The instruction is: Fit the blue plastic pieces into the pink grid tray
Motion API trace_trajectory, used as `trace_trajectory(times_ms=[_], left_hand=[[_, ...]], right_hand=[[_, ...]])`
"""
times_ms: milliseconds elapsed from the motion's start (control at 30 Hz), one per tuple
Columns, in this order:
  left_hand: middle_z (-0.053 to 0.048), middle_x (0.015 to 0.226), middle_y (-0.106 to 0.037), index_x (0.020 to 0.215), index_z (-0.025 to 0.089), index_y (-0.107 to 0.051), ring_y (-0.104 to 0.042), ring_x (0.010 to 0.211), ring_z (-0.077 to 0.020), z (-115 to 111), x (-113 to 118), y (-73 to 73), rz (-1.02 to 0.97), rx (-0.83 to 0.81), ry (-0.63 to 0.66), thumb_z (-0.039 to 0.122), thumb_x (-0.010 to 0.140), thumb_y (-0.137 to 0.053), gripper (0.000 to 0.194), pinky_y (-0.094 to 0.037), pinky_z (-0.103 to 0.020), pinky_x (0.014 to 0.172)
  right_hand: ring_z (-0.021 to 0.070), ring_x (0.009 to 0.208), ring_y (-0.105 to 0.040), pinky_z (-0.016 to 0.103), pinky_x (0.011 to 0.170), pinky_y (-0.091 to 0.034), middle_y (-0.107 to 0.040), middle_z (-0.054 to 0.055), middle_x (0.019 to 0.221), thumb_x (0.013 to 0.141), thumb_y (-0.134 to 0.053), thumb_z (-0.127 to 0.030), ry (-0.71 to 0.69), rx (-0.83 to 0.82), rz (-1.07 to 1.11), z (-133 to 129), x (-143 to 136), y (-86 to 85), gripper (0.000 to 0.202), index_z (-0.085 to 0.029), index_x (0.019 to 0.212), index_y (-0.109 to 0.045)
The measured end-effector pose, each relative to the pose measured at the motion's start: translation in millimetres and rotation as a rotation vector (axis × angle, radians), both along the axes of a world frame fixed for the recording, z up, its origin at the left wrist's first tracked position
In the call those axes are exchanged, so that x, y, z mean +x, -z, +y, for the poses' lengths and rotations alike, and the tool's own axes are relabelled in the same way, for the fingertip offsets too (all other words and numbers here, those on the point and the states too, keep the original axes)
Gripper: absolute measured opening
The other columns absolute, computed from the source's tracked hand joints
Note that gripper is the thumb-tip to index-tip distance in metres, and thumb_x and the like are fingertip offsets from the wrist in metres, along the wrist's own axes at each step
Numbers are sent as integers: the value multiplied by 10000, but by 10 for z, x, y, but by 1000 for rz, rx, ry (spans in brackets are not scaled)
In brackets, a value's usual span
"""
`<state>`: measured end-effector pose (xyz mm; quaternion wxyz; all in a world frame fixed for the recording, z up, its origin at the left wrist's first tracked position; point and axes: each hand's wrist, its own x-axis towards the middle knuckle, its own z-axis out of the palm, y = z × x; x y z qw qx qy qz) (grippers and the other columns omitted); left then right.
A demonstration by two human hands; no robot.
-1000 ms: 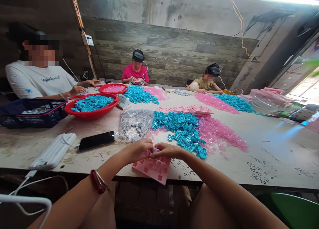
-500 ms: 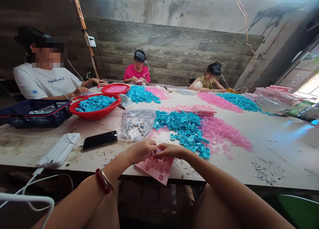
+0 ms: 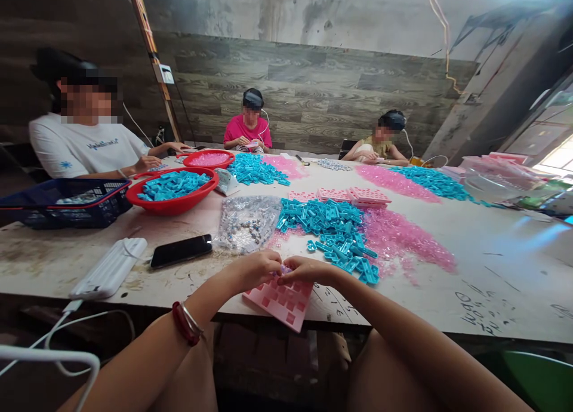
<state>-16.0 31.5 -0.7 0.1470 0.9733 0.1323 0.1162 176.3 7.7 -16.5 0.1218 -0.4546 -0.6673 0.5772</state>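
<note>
A pink tray with square pockets (image 3: 286, 307) lies tilted at the table's near edge. Over its far part, my left hand (image 3: 262, 266) and my right hand (image 3: 307, 270) meet with their fingers pinched together. Something small and pale purple shows between the fingertips, too small to name. Just beyond my hands are a pile of blue plastic parts (image 3: 331, 224), a heap of clear pink pieces (image 3: 403, 239) and a clear bag of small metallic parts (image 3: 248, 224).
A black phone (image 3: 181, 251), a white power bank (image 3: 110, 268), a dark blue basket (image 3: 107, 206) and a red colander (image 3: 172, 204) stand on the left. Stacked pink trays (image 3: 367, 197) lie behind the blue pile. Three people sit around the table's far side.
The view has shifted slightly. My hands stay together over the tray. At the far right, a person's hands have come up closer together.
</note>
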Motion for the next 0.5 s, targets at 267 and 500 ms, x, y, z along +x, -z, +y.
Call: trace_trajectory(times_ms=[267,500], left_hand=[[-52,866,-606,798,149,-645,-557,826,-135,2,8,11,-26,-16,20,71,809,-497,167,-421,-227,751],[-41,816,-631,799,162,-668,-566,797,-135,21,13,32,-74,-46,7,86,781,-544,147,-425,-231,737]], right_hand=[[57,555,-431,186,512,-318,-532,-22,655,647,-686,-426,15,-19,11,25,17,63,351,-115,793,-620],[64,568,-455,187,523,-331,-555,-14,672,631,-698,-426,33,-5,1,30,7,62,360,-113,794,-624]])
